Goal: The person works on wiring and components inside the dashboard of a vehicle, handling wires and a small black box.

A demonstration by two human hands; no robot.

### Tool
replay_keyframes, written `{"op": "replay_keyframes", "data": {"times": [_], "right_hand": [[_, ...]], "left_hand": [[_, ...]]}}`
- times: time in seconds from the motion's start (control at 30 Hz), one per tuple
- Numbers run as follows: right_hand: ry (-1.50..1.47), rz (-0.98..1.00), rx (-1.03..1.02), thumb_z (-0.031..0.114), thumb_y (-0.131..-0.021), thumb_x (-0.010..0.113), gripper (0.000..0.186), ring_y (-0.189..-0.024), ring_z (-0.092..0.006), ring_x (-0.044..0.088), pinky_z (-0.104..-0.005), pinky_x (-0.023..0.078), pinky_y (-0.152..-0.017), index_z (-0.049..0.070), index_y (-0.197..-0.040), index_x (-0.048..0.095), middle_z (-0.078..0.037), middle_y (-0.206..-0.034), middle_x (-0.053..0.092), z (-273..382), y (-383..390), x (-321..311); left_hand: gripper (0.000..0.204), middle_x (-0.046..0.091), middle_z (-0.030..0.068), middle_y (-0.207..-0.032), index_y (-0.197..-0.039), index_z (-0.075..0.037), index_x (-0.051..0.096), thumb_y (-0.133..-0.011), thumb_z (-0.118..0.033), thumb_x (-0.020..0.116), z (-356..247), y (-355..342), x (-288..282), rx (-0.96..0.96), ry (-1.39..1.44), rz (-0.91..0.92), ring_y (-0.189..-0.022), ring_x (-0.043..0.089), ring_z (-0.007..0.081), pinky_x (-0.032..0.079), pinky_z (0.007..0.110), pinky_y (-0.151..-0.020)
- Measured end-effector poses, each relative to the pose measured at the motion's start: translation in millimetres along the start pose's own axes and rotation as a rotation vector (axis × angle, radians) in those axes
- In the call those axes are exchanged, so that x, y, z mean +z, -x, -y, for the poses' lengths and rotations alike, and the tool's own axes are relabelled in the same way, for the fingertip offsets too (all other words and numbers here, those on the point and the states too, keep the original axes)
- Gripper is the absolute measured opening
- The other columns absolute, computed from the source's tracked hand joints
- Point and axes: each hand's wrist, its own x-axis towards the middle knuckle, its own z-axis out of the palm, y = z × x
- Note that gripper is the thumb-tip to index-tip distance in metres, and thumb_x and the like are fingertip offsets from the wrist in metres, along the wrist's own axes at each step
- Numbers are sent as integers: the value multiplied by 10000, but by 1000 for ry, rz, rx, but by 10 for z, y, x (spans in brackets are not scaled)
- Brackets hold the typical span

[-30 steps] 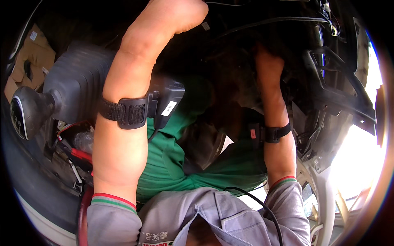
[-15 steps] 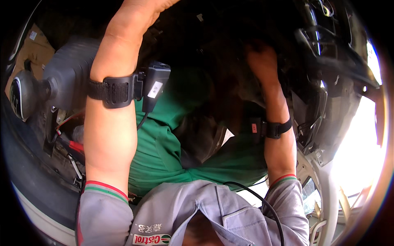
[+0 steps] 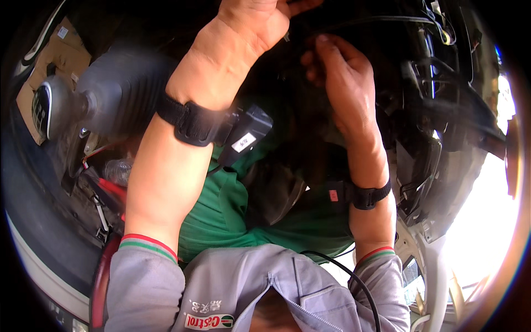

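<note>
My left hand (image 3: pixel 260 21) reaches to the top edge, which cuts off most of its fingers. One or two fingertips point right into the dark space, so its grip cannot be judged. Just below and to the right, my right hand (image 3: pixel 347 72) is raised with its fingers curled in and the thumb bent against them. Anything between those fingers is lost in shadow. Beside the hands, a thin cable (image 3: pixel 381 19) crosses the dark interior toward the right. A small pale piece (image 3: pixel 286 37) shows under my left hand. Both forearms wear a black strap with a small device.
On the left stand a gear lever knob (image 3: pixel 47 109) and its ribbed grey boot (image 3: pixel 119 91), with cardboard (image 3: pixel 65 47) behind. Red-handled parts and wires (image 3: pixel 113 191) lie below it. Black frame parts (image 3: pixel 437 94) line the right, beside a bright doorway (image 3: pixel 481 210). My green-trousered legs (image 3: pixel 221 205) fill the middle.
My left hand and forearm have swung right. My right hand has risen out of the deep shadow toward the left hand. The view has shifted slightly, and the thin cable now shows.
</note>
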Motion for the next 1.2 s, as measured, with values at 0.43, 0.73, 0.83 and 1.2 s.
{"op": "replay_keyframes", "data": {"times": [0.43,0.73,0.83,1.2], "right_hand": [[-313,-249,-13,200,-957,508,233,-644,-101,532,-234,369,-550,37,-1018,664,-24,-810,641,16,-483,426],[255,-237,-23,97,-914,506,422,-739,-277,689,-347,523,-624,-183,-1231,502,-216,-826,679,119,-434,304],[56,-237,-62,159,-887,577,257,-585,-114,555,-253,413,-489,1,-1088,552,-60,-741,629,35,-514,358],[150,-81,-358,49,-953,592,353,-872,-156,577,-291,511,-738,29,-1288,485,-68,-996,609,-238,-695,179]], "left_hand": [[240,467,-4,-698,-835,-122,542,-1042,-235,499,-55,30,2,-216,38,-137,-632,451,147,375,293,-565],[233,471,-7,-709,-828,-123,555,-1034,-221,508,-48,8,-17,-290,7,-156,-625,438,130,347,279,-533],[241,459,-12,-701,-823,-123,552,-1034,-229,502,-6,-13,-89,-274,21,-108,-609,421,120,333,272,-521],[226,497,-30,-698,-851,-133,575,-1031,-230,480,84,59,-5,-224,-90,-142,-608,455,104,360,259,-538]]}}
